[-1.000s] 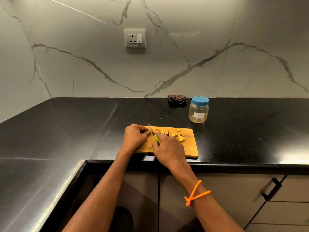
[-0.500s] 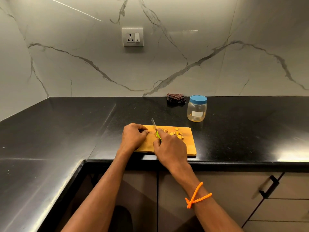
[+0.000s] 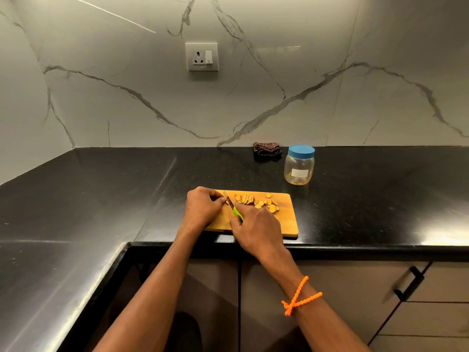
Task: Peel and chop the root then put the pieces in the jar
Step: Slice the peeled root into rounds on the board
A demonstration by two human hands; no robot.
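Our knife [image 3: 229, 201] has dropped from raised to the board [image 3: 286, 224]; right hand [image 3: 256, 224] grips it, left hand [image 3: 201, 207] pins the root's last stub [image 3: 223, 199]; chopping nearly done.

A black, glossy desk [image 3: 101, 199] runs in an L along a marble-patterned wall, its polished top catching pale glare at the right and along the left leg. A wooden cutting board [image 3: 286, 219] lies flat near the front edge, its long side parallel to that edge. Behind it and to the right stands a clear jar [image 3: 299, 171], upright, with a blue lid on and a white label facing forward. Just left of the jar, against the wall, sits a folded dark brown cloth [image 3: 267, 149].
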